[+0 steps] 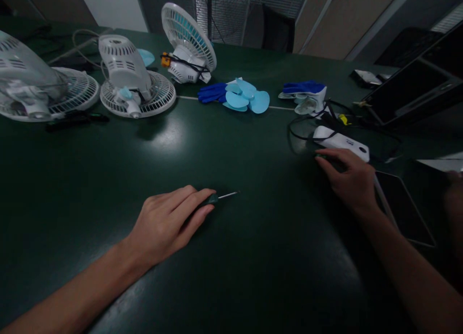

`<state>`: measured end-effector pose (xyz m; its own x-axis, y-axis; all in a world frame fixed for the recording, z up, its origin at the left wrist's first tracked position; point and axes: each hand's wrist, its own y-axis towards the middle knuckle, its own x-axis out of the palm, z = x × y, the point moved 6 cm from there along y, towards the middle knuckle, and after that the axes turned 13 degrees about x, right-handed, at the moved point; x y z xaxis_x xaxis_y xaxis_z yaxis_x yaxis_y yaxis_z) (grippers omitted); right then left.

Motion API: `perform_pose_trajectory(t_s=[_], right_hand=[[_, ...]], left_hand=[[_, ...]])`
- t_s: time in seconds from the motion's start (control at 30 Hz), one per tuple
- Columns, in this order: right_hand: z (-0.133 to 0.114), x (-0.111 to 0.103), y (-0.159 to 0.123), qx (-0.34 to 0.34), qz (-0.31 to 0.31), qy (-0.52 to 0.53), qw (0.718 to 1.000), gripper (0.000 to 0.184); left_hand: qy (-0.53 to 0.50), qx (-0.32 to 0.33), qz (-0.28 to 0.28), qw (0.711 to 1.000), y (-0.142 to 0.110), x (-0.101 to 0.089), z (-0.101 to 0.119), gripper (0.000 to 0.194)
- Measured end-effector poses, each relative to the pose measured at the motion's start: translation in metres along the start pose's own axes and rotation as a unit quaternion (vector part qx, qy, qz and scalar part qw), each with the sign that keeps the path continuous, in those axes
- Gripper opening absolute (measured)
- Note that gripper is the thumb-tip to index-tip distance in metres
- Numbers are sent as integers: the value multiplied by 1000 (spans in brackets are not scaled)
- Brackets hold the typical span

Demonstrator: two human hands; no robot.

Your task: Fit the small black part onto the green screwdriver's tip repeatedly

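Note:
My left hand (173, 220) rests low over the green tabletop (253, 257), its fingers wrapped round the dark green handle of a small screwdriver (227, 195). The thin metal shaft sticks out to the right; my palm and fingers hide most of the handle. Over on the right, my right hand (345, 174) has thumb and forefinger pinched at a small dark greenish piece (320, 155), too little of which shows to name. Just behind those fingers lies a white oblong device (342, 142) with a black cable (302, 137) beside it.
Two white fans (123, 73) lie grille-down at the back left; another fan (190, 44) stands tilted. Light-blue fan blades (248, 96), a blue glove (211, 92) and a blue-and-white glove (306, 92) lie along the back. A dark-screened tablet (405, 208) sits beside my right forearm.

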<state>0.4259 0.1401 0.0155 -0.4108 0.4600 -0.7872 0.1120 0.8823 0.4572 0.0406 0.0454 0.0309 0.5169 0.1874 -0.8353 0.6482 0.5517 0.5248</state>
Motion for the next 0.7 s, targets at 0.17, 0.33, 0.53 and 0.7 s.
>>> perform_pose_trajectory(t_s=[0.17, 0.33, 0.53, 0.7], right_hand=[[8, -4, 0, 41, 32, -18, 998, 28], [10, -2, 0, 68, 7, -29, 997, 31], [10, -6, -2, 117, 21, -32, 992, 35], [13, -6, -2, 156, 12, -42, 987, 34]], left_hand=[[2, 7, 2, 1000, 0, -2, 1, 27], [-9, 9, -2, 1000, 0, -1, 1, 28], [4, 15, -2, 1000, 0, -1, 1, 29], [1, 18, 4, 1000, 1, -2, 2, 28]])
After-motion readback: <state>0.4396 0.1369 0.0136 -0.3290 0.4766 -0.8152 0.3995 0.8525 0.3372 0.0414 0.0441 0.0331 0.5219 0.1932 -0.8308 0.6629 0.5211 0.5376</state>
